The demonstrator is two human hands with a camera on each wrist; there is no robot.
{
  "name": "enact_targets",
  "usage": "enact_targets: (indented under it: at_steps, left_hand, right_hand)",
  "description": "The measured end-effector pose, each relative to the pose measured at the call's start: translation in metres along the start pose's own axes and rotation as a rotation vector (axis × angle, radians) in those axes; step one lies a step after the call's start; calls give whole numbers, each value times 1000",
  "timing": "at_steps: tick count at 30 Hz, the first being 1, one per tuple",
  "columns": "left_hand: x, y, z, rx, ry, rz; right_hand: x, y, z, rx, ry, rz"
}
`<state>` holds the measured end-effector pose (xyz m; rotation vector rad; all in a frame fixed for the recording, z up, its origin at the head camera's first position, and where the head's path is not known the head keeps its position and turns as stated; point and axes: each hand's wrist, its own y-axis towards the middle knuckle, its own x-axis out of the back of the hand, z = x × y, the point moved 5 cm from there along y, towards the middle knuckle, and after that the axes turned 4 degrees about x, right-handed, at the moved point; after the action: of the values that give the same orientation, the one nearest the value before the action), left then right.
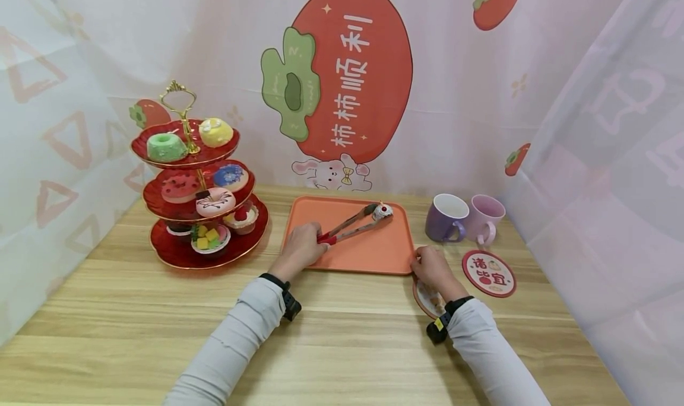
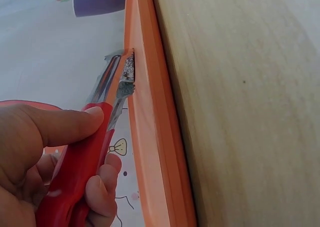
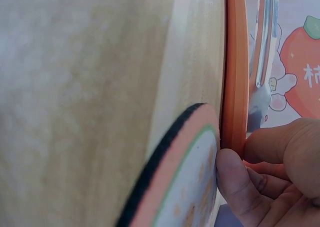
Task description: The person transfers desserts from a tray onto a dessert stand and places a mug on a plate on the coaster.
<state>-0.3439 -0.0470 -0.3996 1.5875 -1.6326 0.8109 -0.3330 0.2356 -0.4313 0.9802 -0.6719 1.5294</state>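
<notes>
My left hand (image 1: 306, 246) grips the red handles of metal tongs (image 2: 75, 172), thumb on top and fingers curled underneath. Over the orange tray (image 1: 363, 257), the tong tips hold a small dark-and-white cake (image 1: 382, 212) topped with a red cherry. It is too small to tell whether the cake touches the tray. At the tray's front right corner, my right hand (image 1: 431, 268) pinches the rim between thumb and index finger. Partly beneath that hand and wrist lies a round coaster (image 3: 195, 182) with a pink rim, close against the tray.
On the left stands a three-tier red stand (image 1: 251, 257) bearing several toy cakes and doughnuts. A purple mug (image 1: 440, 223) and a pink mug (image 1: 488, 210) stand back right. In front of them lies another round coaster (image 1: 488, 273). Printed cloth hangs behind and at both sides.
</notes>
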Motion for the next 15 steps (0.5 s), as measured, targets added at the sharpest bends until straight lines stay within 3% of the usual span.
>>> enact_targets:
  at_steps: [15]
  left_hand:
    - [7,-6,1,-33,-25,-22]
  right_hand:
    - [1,0,1,14,-20,-10]
